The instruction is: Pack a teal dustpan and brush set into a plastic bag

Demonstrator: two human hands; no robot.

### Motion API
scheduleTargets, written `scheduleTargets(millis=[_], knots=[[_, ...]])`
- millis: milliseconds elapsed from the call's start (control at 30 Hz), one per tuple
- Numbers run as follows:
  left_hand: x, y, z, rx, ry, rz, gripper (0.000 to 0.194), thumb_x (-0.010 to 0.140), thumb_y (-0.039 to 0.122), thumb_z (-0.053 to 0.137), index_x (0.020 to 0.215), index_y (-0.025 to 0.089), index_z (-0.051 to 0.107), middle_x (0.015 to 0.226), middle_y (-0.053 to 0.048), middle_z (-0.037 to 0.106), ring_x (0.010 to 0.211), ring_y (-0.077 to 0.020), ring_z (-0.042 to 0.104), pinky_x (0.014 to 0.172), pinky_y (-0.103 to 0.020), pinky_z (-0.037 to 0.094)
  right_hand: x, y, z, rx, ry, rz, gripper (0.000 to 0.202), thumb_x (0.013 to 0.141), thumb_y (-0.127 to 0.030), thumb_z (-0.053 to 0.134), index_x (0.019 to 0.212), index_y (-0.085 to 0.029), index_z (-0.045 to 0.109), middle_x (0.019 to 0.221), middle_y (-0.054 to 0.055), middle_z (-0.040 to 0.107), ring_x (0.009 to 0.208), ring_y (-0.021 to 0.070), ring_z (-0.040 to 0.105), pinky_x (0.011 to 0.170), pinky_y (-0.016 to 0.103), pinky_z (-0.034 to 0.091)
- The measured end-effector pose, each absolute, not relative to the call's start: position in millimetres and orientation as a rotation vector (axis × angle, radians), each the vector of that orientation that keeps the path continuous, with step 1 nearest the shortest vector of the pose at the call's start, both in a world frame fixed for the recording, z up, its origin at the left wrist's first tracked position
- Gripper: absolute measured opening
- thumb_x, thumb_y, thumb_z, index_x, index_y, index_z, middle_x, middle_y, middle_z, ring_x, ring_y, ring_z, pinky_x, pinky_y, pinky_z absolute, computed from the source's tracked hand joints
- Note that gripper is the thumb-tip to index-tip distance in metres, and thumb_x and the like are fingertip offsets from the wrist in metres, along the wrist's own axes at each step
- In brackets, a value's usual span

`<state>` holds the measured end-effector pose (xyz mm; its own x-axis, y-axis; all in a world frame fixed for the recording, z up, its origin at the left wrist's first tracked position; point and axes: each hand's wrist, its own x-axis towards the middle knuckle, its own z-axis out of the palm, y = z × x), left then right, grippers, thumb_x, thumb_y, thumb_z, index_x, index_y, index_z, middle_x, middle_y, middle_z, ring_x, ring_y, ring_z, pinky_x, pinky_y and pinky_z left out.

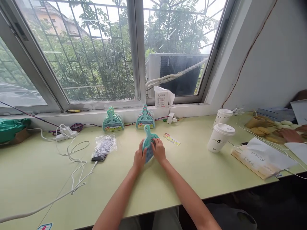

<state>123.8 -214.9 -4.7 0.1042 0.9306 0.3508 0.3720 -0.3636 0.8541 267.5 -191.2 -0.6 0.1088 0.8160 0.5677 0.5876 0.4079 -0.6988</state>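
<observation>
Here, a small teal plastic dustpan with its brush (149, 145) is gripped by closed fingers of the left hand (139, 157) and right hand (158, 150), just right of the black phone (98, 157), where bristles could be bent by squeezing.

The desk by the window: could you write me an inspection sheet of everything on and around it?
Surface: pale green desk under a barred window.
Job's things: a teal mini brush-and-dustpan set held on the desk; two more stacks lean against the sill; a label card lies beside.
Clutter: plastic bag, phone, two paper cups, paper bag, tissue pack.
Hands: left hand and right hand both grip the set.
Cables: white cable to the phone; power strip.
Surroundings: another person's hand at far right, by yellow items.
</observation>
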Motion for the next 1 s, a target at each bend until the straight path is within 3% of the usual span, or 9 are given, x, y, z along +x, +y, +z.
scheduleTargets(millis=[167, 333, 433, 533, 633, 767, 900, 1000], knots=[[127, -219, 5, 1.880, 1.139, 1.343, 0.053, 0.095, 0.046, 0.027, 0.141, 0.022, 0.039, 0.134, -0.009, 0.055, 0.116, -0.0244, 0.055, 0.099, -0.039, 0.041, 280, -186, -1, -1.365, -1.594, 0.012, 0.028, 0.096, -0.033, 0.030, 0.086, -0.022, 0.054, 0.093, 0.006, 0.050, 0.094, 0.0213, 0.048, 0.083, 0.034, 0.043], [122, -208, 11, 1.842, 1.110, 1.380, 0.048, 0.095, 0.045, 0.031, 0.133, 0.022, 0.048, 0.134, -0.006, 0.055, 0.121, -0.0224, 0.052, 0.101, -0.035, 0.040, 282, -185, 0, -1.339, -1.577, -0.033, 0.025, 0.096, -0.028, 0.028, 0.083, -0.022, 0.049, 0.090, 0.004, 0.047, 0.090, 0.0192, 0.048, 0.085, 0.033, 0.040], [121, -206, 13, 1.873, 1.232, 1.347, 0.046, 0.094, 0.040, 0.032, 0.133, 0.022, 0.049, 0.123, -0.008, 0.063, 0.111, -0.0227, 0.059, 0.095, -0.035, 0.043, 279, -186, 0, -1.337, -1.567, -0.030, 0.025, 0.096, -0.026, 0.028, 0.082, -0.022, 0.048, 0.090, 0.004, 0.047, 0.089, 0.0191, 0.047, 0.082, 0.032, 0.041], [123, -210, 15, 1.890, 1.398, 1.297, 0.046, 0.094, 0.034, 0.032, 0.136, 0.023, 0.046, 0.101, -0.007, 0.070, 0.087, -0.0212, 0.065, 0.083, -0.034, 0.047, 277, -189, 1, -1.340, -1.586, -0.076, 0.025, 0.096, -0.025, 0.027, 0.084, -0.021, 0.049, 0.092, 0.005, 0.047, 0.090, 0.0197, 0.047, 0.078, 0.031, 0.041], [124, -213, 19, 1.954, 1.532, 1.232, 0.047, 0.093, 0.028, 0.033, 0.139, 0.024, 0.044, 0.082, -0.005, 0.068, 0.069, -0.0187, 0.063, 0.074, -0.031, 0.047, 282, -193, 3, -1.335, -1.644, -0.157, 0.024, 0.096, -0.026, 0.028, 0.086, -0.021, 0.050, 0.093, 0.007, 0.047, 0.090, 0.0207, 0.047, 0.074, 0.031, 0.041], [106, -208, 27, 1.948, 1.881, 1.217, 0.050, 0.093, 0.024, 0.031, 0.141, 0.017, 0.042, 0.070, -0.008, 0.063, 0.066, -0.0223, 0.062, 0.070, -0.033, 0.046, 298, -201, 11, -1.274, -1.670, -0.277, 0.027, 0.095, -0.023, 0.029, 0.083, -0.020, 0.053, 0.091, 0.008, 0.049, 0.087, 0.0205, 0.049, 0.076, 0.032, 0.041], [78, -199, 32, 1.797, 2.094, 1.370, 0.049, 0.095, 0.029, 0.027, 0.141, 0.016, 0.041, 0.076, -0.011, 0.065, 0.071, -0.0257, 0.063, 0.070, -0.034, 0.045, 313, -198, 21, -1.341, -1.659, -0.359, 0.027, 0.095, -0.023, 0.030, 0.088, -0.020, 0.055, 0.095, 0.010, 0.051, 0.091, 0.0214, 0.049, 0.077, 0.032, 0.040], [67, -193, 30, 1.678, 2.145, 1.222, 0.045, 0.094, 0.031, 0.028, 0.134, 0.018, 0.047, 0.089, -0.014, 0.068, 0.082, -0.0289, 0.064, 0.072, -0.035, 0.044, 321, -186, 18, -1.451, -1.780, -0.384, 0.027, 0.097, -0.025, 0.030, 0.093, -0.019, 0.056, 0.098, 0.011, 0.053, 0.092, 0.0220, 0.048, 0.074, 0.031, 0.039]])
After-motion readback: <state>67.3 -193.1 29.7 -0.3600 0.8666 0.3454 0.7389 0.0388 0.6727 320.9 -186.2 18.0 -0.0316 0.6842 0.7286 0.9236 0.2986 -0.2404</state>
